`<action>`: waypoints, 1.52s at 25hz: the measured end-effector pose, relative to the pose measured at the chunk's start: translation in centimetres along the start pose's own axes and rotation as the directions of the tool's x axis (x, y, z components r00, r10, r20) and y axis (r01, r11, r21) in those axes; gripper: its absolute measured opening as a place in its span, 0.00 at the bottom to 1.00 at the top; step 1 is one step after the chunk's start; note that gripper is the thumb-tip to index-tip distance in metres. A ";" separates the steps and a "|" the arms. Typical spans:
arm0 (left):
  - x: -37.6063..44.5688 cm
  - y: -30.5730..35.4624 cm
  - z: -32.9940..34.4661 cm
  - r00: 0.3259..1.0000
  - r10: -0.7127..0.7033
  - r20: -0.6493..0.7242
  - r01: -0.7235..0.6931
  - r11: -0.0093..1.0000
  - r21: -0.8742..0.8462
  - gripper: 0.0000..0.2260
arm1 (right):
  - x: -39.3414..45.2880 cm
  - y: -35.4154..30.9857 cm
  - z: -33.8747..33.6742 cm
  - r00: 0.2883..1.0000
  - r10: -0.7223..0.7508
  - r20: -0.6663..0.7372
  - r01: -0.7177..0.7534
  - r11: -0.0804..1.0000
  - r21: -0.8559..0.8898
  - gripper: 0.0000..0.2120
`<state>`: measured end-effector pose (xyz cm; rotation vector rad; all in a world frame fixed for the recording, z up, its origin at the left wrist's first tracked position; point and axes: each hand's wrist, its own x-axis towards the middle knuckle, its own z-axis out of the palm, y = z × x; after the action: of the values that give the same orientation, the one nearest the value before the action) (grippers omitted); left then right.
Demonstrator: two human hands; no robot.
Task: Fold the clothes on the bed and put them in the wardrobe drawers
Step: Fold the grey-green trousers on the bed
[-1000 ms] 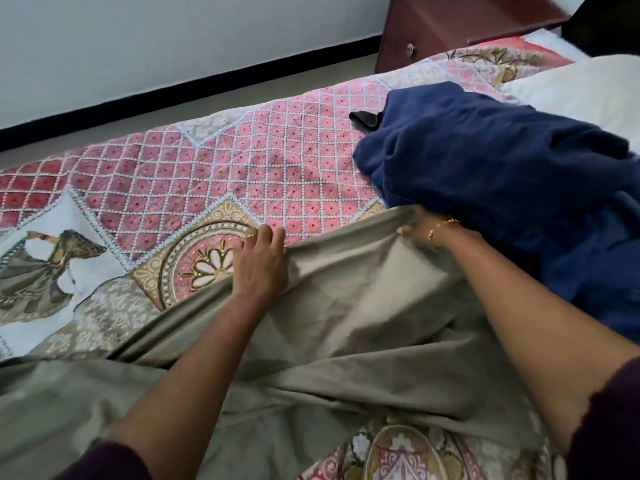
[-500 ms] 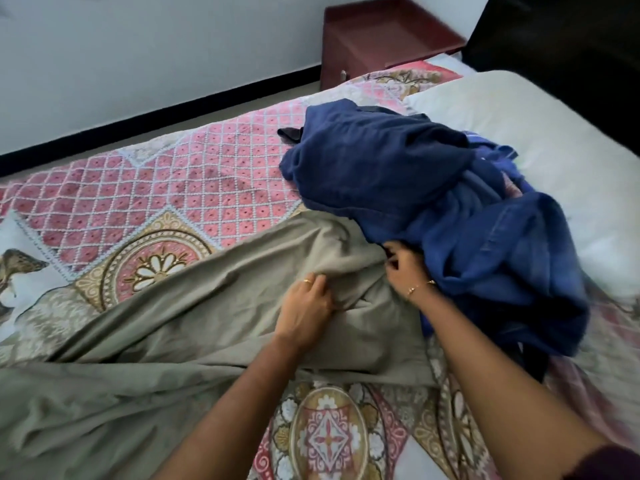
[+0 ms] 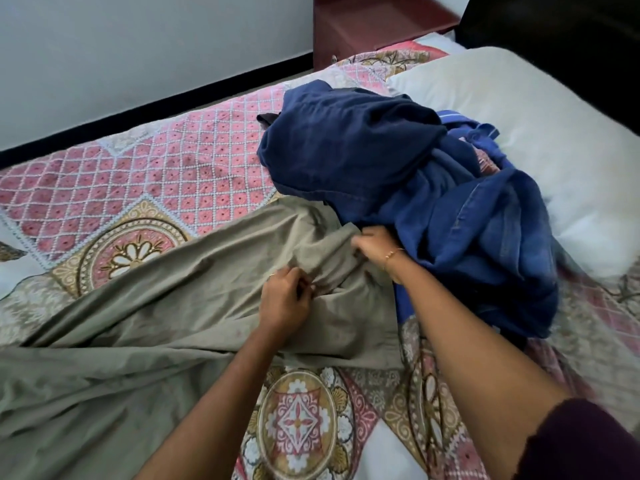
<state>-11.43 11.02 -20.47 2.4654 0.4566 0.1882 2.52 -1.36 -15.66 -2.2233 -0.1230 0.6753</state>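
A large olive-grey garment (image 3: 156, 323) lies spread across the patterned bedspread (image 3: 138, 181), running from the lower left to the middle. My left hand (image 3: 285, 299) pinches a bunched fold near its upper end. My right hand (image 3: 375, 245), with a thin gold bracelet on the wrist, grips the same end of the fabric a little farther up, right beside the blue pile. A heap of crumpled dark blue clothes (image 3: 415, 188) sits just right of my right hand, its edge overlapping the grey garment's top.
A white pillow (image 3: 540, 133) lies behind the blue heap at the right. A dark red bedside cabinet (image 3: 363, 26) stands at the top, next to a dark headboard (image 3: 554, 29). The white wall with a black skirting runs along the far side of the bed.
Both hands have come closer together and gathered the grey garment's upper end into a bunch. The view has swung right, showing more of the pillow and blue pile.
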 end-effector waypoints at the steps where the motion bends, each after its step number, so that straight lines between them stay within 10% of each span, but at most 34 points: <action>1: 0.0 0.3 -0.1 0.998 0.054 -0.029 -0.053 0.998 0.040 0.12 | -0.5 0.0 -1.0 0.998 0.044 -0.045 -0.040 0.996 0.076 0.12; 8: 0.0 3.3 -0.9 0.831 0.104 0.546 -0.253 0.946 0.204 0.46 | -1.7 1.5 -2.9 1.000 0.013 -0.009 -0.015 0.810 -0.587 0.11; 13: -3.1 1.9 -1.4 0.889 0.440 0.123 -0.457 0.841 0.290 0.30 | -3.0 3.6 -1.5 0.956 -0.233 -0.177 0.062 0.752 -0.656 0.19; 18: -8.1 -0.5 -1.6 0.693 0.614 0.378 -0.718 0.538 0.441 0.25 | -8.1 6.6 0.3 0.795 -0.574 -0.197 0.290 0.644 -0.708 0.18; 23: -9.7 1.5 -2.6 0.880 0.440 0.181 -0.475 0.807 0.351 0.11 | -14.0 9.2 2.0 0.909 -0.274 0.313 0.410 0.469 -0.782 0.33; 28: -11.0 4.6 -5.1 0.900 0.434 0.044 -0.434 0.879 0.199 0.08 | -17.0 7.2 -0.6 0.910 -0.212 -0.356 0.164 0.973 -0.161 0.18; 33: -10.4 3.8 -10.0 0.946 0.319 -0.060 -0.299 0.928 0.224 0.21 | -18.1 1.5 -5.6 0.806 -0.058 -0.589 0.217 0.955 0.203 0.08; 38: -9.2 1.0 -14.2 0.952 0.267 -0.147 -0.235 0.951 0.203 0.20 | -16.6 -2.4 -6.6 0.734 -0.143 -0.664 0.299 0.946 0.127 0.11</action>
<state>-23.11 14.77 -8.75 2.6977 0.2362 0.4896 -7.99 -9.05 -3.17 -2.0484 0.0412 -0.2355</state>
